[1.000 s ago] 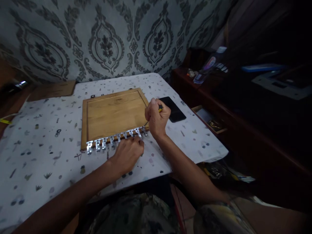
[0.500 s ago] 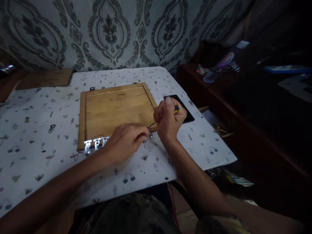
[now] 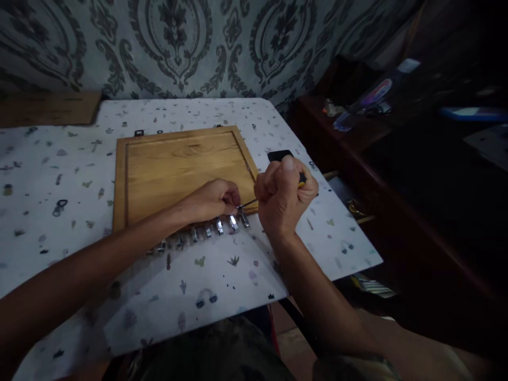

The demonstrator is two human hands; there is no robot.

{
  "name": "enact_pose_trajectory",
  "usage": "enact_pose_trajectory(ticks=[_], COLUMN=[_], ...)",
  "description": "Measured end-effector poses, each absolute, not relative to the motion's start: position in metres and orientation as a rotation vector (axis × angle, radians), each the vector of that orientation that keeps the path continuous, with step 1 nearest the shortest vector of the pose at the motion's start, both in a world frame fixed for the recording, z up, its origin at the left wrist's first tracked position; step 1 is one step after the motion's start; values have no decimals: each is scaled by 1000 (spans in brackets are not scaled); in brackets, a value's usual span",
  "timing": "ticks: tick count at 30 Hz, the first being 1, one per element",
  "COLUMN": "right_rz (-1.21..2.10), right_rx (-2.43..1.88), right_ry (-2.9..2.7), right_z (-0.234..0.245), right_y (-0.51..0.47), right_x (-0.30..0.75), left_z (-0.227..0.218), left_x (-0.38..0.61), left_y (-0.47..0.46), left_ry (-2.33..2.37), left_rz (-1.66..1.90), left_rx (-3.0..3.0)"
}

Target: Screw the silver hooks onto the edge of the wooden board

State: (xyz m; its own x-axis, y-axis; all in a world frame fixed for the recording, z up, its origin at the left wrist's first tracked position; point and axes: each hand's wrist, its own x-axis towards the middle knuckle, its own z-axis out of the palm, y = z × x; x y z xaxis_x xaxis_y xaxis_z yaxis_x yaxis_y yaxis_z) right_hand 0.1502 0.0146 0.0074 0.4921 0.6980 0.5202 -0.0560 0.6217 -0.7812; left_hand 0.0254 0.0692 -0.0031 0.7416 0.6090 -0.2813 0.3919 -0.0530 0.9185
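My right hand (image 3: 286,193) is wrapped round the black and yellow handle of a screwdriver (image 3: 248,203), its thin shaft pointing left. The tip meets the rightmost metal hook (image 3: 245,219) at the front edge of a framed wooden panel (image 3: 182,169). My left hand (image 3: 214,200) lies over that edge, thumb and fingers pinched together beside the tip. Whatever sits between those fingertips is too small and hidden to name. Several more shiny metal hooks (image 3: 219,226) stand in a row to the left, sticking out past the panel, partly behind my left forearm.
A white patterned cloth covers the table (image 3: 222,312). A black phone-like slab (image 3: 280,155) lies behind my right hand. Cardboard (image 3: 51,108) rests at the back left. To the right, a dark red cabinet (image 3: 349,151) holds a clear bottle (image 3: 367,100), above an open drawer (image 3: 351,201).
The view has shifted a little. My left hand has moved up onto the panel's edge, uncovering more of the hook row. My right hand still grips the screwdriver at the rightmost hook.
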Motion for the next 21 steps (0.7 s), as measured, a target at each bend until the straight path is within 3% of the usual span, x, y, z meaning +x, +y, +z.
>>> enact_pose_trajectory(ticks=[21], right_rz=[488], right_rx=[-839], right_ry=[-975], right_z=[5], right_y=[13], right_x=[150], left_z=[-1], left_x=[36], left_y=[64], left_ry=[1015], left_rz=[156], left_rx=[1888])
